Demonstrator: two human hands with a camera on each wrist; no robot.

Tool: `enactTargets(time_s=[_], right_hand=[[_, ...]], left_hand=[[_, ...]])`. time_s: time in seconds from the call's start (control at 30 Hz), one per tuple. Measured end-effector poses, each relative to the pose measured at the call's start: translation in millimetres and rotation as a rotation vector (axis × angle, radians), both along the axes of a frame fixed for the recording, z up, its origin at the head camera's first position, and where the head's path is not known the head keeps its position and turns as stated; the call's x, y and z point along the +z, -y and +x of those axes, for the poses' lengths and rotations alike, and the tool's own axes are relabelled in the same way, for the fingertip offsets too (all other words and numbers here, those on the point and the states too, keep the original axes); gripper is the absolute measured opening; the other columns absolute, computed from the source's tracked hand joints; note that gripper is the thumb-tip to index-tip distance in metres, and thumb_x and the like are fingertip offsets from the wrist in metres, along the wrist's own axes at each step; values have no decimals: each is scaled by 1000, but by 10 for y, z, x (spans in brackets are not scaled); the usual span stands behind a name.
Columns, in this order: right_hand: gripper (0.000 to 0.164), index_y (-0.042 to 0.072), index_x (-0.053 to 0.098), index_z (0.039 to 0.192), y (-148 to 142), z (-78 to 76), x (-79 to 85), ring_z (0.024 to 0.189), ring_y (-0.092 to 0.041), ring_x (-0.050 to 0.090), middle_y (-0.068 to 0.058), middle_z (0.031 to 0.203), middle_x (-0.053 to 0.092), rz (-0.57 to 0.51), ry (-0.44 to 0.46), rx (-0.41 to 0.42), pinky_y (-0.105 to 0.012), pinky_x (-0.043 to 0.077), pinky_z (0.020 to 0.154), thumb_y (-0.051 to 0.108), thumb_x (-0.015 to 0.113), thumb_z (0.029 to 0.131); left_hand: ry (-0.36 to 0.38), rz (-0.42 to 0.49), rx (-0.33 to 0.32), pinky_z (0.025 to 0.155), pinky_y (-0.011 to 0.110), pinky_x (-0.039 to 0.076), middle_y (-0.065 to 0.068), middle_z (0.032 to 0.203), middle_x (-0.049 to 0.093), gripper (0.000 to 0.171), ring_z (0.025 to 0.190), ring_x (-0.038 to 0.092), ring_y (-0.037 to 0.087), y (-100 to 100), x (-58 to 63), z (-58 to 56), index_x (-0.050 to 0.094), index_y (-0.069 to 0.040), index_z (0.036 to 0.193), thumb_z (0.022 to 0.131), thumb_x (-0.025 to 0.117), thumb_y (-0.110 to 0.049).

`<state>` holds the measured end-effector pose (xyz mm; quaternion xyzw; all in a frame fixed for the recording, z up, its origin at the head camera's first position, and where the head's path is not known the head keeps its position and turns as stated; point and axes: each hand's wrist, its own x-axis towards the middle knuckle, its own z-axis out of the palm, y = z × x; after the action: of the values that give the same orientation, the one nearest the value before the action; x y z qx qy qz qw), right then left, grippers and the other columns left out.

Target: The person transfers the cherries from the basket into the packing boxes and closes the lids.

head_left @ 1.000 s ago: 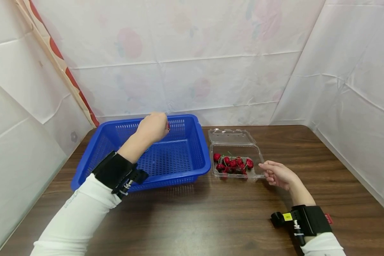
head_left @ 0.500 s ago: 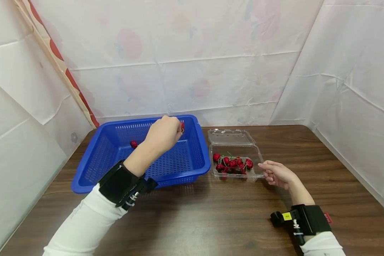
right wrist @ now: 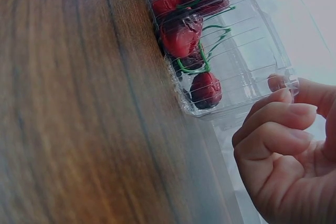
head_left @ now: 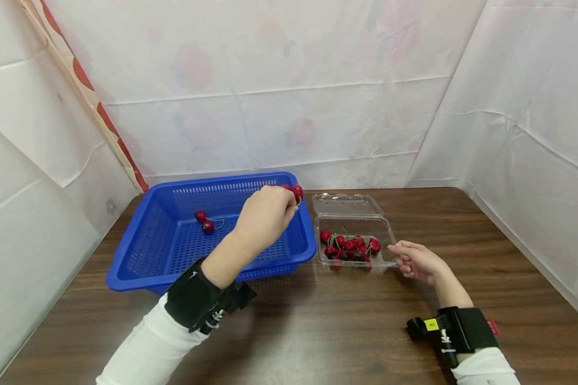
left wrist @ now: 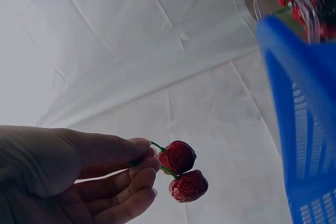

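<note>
My left hand (head_left: 265, 216) is above the right part of the blue basket (head_left: 130, 246). Thumb and fingers pinch the green stems of a pair of red cherries (left wrist: 184, 171), which dangle beyond the fingertips in the left wrist view. At the right, my right hand (head_left: 419, 262) pinches the rim of a clear plastic box (head_left: 387, 230) between thumb and curled forefinger. Several stemmed cherries (right wrist: 181, 35) lie in that box, seen through its wall in the right wrist view. Two more cherries (head_left: 207, 226) lie on the basket floor toward its left.
The box's hinged lid (head_left: 349, 205) lies folded back toward the rear. Box and basket stand side by side on a dark wooden table (head_left: 298, 331). White sheeting (head_left: 279, 96) hangs behind and on both sides.
My left hand has moved right across the basket with the cherries, nearing its right rim. The two cherries on the basket floor have come into sight. My right hand keeps its place.
</note>
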<state>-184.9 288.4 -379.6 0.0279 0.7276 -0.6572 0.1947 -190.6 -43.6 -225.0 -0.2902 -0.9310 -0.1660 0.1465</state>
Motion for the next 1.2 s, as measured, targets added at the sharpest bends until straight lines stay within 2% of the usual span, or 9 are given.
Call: enactTargets(time_s=[0.33,0.63,0.97,1.2], right_hand=[[22,12,41,76,6,8,1,49,-7,35,2,64,40,-10,-5,11,-20,31,46,25,46,93],[22,12,41,77,12,26,19,49,-7,35,1,65,40,-11,-5,11,-21,31,46,26,47,92],[22,11,41,77,-15,41,15,49,-6,35,2,64,40,-8,-11,10,-21,31,46,25,46,93],[22,11,41,76,-17,46,12,49,-6,35,2,64,41,-8,-7,7,-20,31,46,25,46,93]], left_hand=[[-31,86,-79,63,27,48,4,80,64,10,71,59,16,-188,-182,121,68,-5,84,84,60,-10],[-53,122,-165,60,24,46,2,77,62,10,68,58,12,-374,-397,194,68,-6,81,84,59,-9],[-16,83,-199,62,21,46,0,78,62,11,69,58,10,-585,-572,252,68,-8,82,86,58,-12],[-10,43,-193,63,22,46,-1,77,62,11,70,59,9,-710,-710,221,67,-9,80,85,59,-13]])
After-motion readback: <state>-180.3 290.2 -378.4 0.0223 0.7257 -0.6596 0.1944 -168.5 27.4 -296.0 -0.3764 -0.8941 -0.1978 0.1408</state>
